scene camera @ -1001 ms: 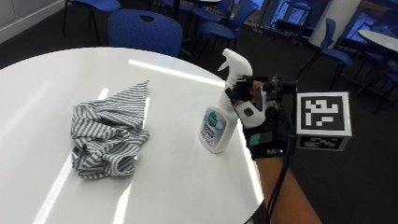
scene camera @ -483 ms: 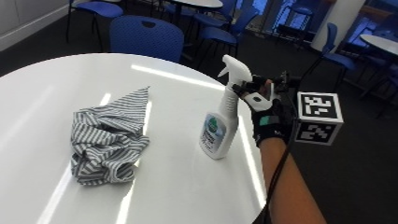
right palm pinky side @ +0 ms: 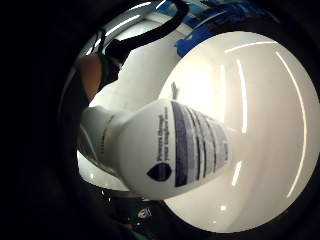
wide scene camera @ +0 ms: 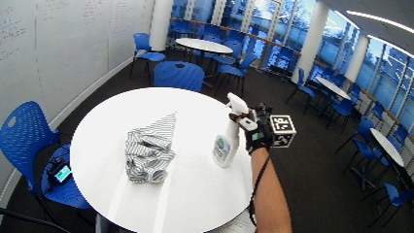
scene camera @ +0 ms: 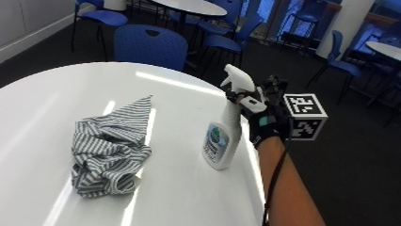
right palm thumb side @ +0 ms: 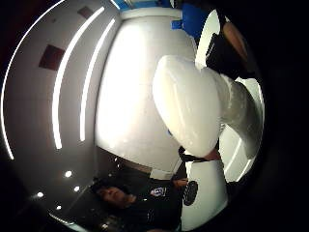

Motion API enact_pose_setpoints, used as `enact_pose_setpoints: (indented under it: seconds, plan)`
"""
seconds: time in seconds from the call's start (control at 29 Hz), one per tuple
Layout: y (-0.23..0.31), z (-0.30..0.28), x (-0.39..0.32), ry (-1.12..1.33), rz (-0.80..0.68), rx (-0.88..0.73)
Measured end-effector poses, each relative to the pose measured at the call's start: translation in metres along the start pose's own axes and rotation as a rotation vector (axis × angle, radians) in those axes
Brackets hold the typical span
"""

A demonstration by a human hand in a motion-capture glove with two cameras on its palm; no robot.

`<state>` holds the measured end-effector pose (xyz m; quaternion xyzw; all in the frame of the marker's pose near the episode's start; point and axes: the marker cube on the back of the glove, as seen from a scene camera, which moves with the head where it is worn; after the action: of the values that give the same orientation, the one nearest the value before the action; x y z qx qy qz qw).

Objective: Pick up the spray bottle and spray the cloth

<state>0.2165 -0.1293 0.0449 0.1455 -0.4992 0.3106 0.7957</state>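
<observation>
A white spray bottle [scene camera: 220, 141] with a green label stands upright near the right edge of the round white table [scene camera: 56, 94]. Whether its base touches the table I cannot tell. My gloved right hand [scene camera: 266, 125] grips its neck from the right, just under the white spray head, fingers curled round it. The nozzle points away from the striped grey-and-white cloth [scene camera: 109, 150], which lies crumpled to the bottle's left. In the wide outside view the bottle [wide scene camera: 223, 145], the hand [wide scene camera: 257, 136] and the cloth [wide scene camera: 150, 148] stand the same way. The bottle's body [right palm pinky side: 175, 150] and its neck [right palm thumb side: 188, 106] fill the palm views.
The table edge [scene camera: 253, 165] runs just right of the bottle, under my forearm. A blue chair [scene camera: 150, 47] stands behind the table, with more chairs and tables further back. Bare tabletop lies between the cloth and the bottle.
The outside camera has shifted. My hand has stayed on the bottle's neck; more of the bottle's body shows below the hand than a second ago. The cloth has not moved.
</observation>
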Motion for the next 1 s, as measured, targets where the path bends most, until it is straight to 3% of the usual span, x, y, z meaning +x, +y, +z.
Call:
enact_pose_setpoints:
  seconds: [0.45,1.0]
  plan:
    - [-0.016,0.035,-0.015,0.022,0.040,0.027]
    - [-0.019,0.052,-0.036,0.135,-0.078,0.209]
